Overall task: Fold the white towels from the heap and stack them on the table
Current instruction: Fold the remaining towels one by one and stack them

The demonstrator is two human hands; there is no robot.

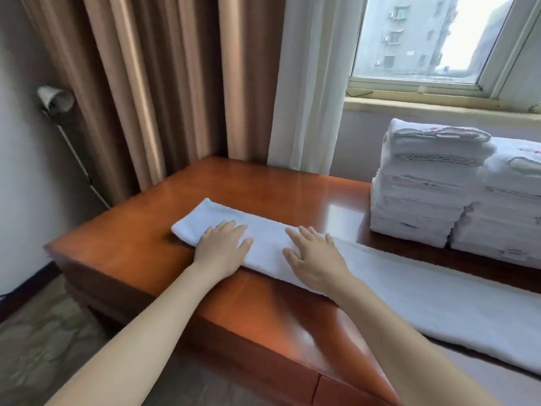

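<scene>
Occupying most of the view, we log one glossy red-brown tabletop (263,183), its left corners and near edge in sight, its right side running out of view.

Item: one brown curtain (146,83), hanging in folds behind the far left corner of the tabletop.

Item: one window (424,39), above the far edge, with a pale building outside.

Item: one sheer white curtain (310,83), between the brown curtain and the window.

Item: one long white towel (395,273), folded lengthwise into a narrow strip. We find it lying flat on the tabletop, roughly parallel to the near edge. Its left end stops short of the left edge, and its right end passes out of view.

Item: two stacks of folded white towels, side by side at the far edge below the window sill. We note the left stack (424,183) standing taller than the right stack (509,206); the two touch.

Item: the person's right hand (313,259), palm down on the strip, fingers (307,234) straight and slightly spread, gripping nothing.

Item: the person's left hand (222,247), palm down near the strip's left end, fingers (228,227) straight and close together, likewise pressing flat.

Item: one grey cone-shaped fitting (55,99) on a thin rod, by the wall beyond the left edge. We cannot tell what it is.
</scene>
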